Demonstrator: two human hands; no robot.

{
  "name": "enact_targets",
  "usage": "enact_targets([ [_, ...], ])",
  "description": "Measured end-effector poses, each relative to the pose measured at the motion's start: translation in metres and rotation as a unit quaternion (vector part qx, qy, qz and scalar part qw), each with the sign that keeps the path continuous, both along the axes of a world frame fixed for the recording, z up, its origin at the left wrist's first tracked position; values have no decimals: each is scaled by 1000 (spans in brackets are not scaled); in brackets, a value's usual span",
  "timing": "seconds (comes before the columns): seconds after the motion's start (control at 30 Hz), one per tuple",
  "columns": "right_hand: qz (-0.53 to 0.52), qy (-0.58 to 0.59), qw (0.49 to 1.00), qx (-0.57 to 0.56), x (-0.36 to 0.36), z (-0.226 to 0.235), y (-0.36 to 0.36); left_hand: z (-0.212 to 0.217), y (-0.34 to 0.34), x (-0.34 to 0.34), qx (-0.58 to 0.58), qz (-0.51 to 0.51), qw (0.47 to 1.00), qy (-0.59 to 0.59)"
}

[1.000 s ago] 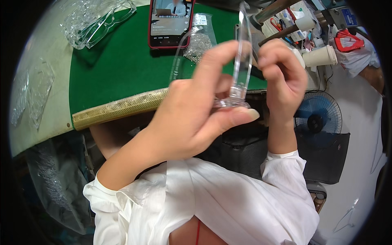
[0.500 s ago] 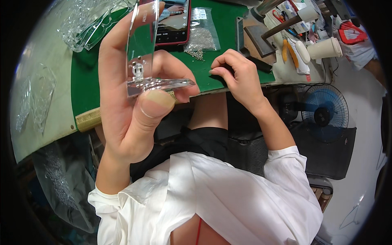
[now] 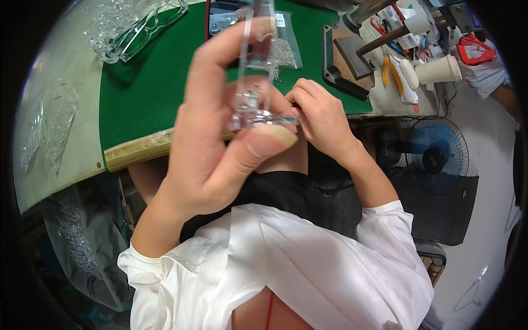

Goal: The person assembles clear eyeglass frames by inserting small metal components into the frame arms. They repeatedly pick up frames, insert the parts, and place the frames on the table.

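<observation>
My left hand (image 3: 206,148) is closed on a clear plastic glasses frame (image 3: 253,99), thumb beneath its bent corner and forefinger along the upright strip. A small hinge-like fitting shows inside the corner. The frame is blurred at its top. Close to the corner's right end, my right hand (image 3: 324,118) is closed with thumb and fingers pinched together; what they hold, if anything, is hidden. Whether those fingertips touch the frame I cannot tell. Behind the left hand, a plastic bag (image 3: 289,47) of small silvery pieces lies on the green mat (image 3: 143,93), with some pieces spilled out.
More clear glasses frames (image 3: 148,30) lie at the far left. A phone (image 3: 224,22) is partly behind my left hand. A metal bench press (image 3: 352,55) stands at the right, beside orange-handled pliers (image 3: 391,74) and a white cup (image 3: 440,67). A fan (image 3: 434,154) stands lower right.
My left hand has moved right with the glasses frame, bringing its corner close to my right hand. The right hand's fingers have drawn together and it has shifted slightly.
</observation>
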State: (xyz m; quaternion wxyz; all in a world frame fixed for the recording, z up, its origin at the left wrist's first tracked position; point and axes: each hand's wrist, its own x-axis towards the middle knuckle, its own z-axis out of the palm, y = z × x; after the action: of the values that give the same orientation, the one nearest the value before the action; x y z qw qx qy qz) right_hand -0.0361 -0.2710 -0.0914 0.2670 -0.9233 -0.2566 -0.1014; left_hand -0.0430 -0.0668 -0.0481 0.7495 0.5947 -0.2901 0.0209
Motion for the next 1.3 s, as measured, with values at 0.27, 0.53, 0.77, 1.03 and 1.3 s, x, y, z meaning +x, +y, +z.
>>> enact_targets([
  [0.27, 116, -57, 943, 308, 0, 66, 2, -7, -20, -7, 64, -147, 984, 78],
  [0.53, 116, -122, 949, 268, -4, 71, 3, -6, -26, -4, 101, -127, 987, 5],
  [0.77, 132, -117, 947, 270, -2, 71, 1, -7, -26, -3, 113, -117, 987, -9],
  [1.03, 103, -87, 939, 317, -4, 68, 3, -3, -26, -2, 119, -114, 986, 15],
  [1.3, 128, -149, 947, 255, 3, 69, -1, -3, -28, -1, 122, -120, 985, 18],
])
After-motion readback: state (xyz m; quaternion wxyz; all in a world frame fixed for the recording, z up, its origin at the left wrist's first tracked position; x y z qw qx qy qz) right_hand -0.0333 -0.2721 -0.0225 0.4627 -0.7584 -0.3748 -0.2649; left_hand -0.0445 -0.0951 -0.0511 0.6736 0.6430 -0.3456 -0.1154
